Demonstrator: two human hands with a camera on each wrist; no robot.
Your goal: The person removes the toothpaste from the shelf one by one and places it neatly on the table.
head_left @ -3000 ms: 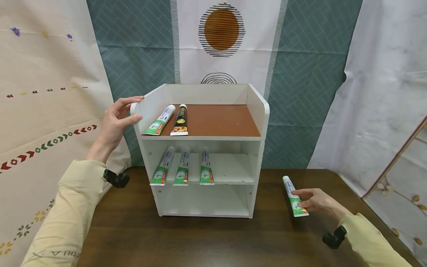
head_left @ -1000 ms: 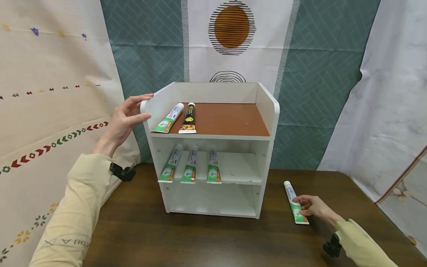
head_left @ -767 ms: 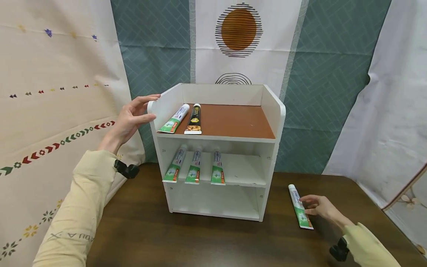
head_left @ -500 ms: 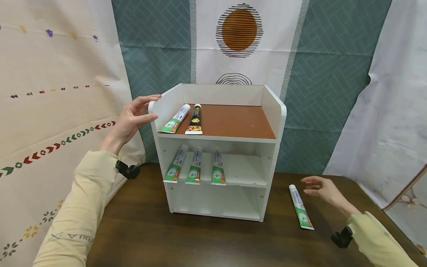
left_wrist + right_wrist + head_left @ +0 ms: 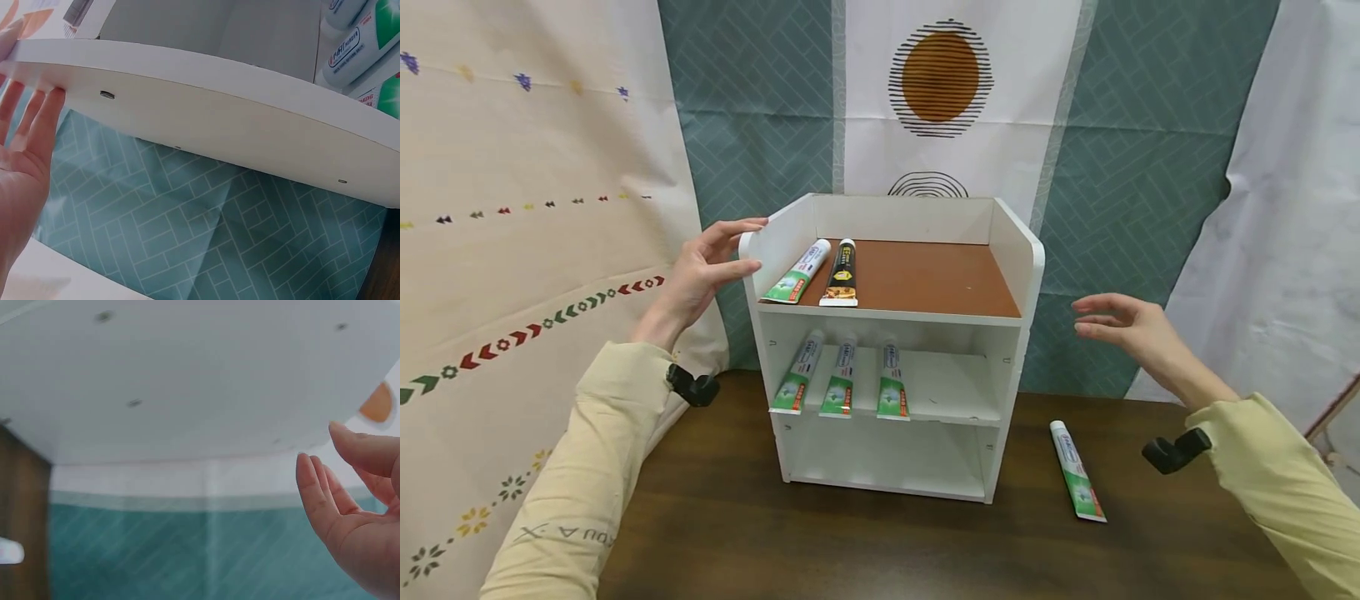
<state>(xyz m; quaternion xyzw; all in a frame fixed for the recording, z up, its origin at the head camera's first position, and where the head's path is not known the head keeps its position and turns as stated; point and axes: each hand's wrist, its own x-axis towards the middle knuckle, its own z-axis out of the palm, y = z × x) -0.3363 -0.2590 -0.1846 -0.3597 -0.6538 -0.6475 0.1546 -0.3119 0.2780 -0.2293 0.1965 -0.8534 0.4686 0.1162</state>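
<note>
1. Work off the dark brown wooden table (image 5: 850, 546) as your level base, and let your forearms stay low over its near side rather than across the goods.
2. Mind the white, three-tier, box-shaped shelf unit (image 5: 1018, 262), upright at the far middle. It looks light enough to shift if knocked, so steadying it is worthwhile.
3. Your left hand (image 5: 698, 268) grips the upper near corner of the unit's left panel, fingers along the outside and thumb opposite. Hold it with light, even pressure; pulling could tilt the unit.
4. Your right hand (image 5: 1131, 325) is released, fingers loosely curved, in the air right of the unit and touching nothing. Approach anything on the table from above, with thumb and fingers parted.
5. The white-and-green plastic squeeze tube (image 5: 1077, 473) lies on the table, right of the unit, cap far and flat end near. A pinch across mid-body should handle best. The right wrist view is blurred; the white tip at its left edge is probably this tube's cap.
6. Use the three white-and-green tubes on the middle shelf (image 5: 892, 381) as your alignment guide: caps far, flat ends at the front edge.
7. Avoid brushing the top-tier pair at the left: a white-and-green tube (image 5: 797, 272) and, just right of it, a slim black-and-gold tube (image 5: 842, 273).
</note>
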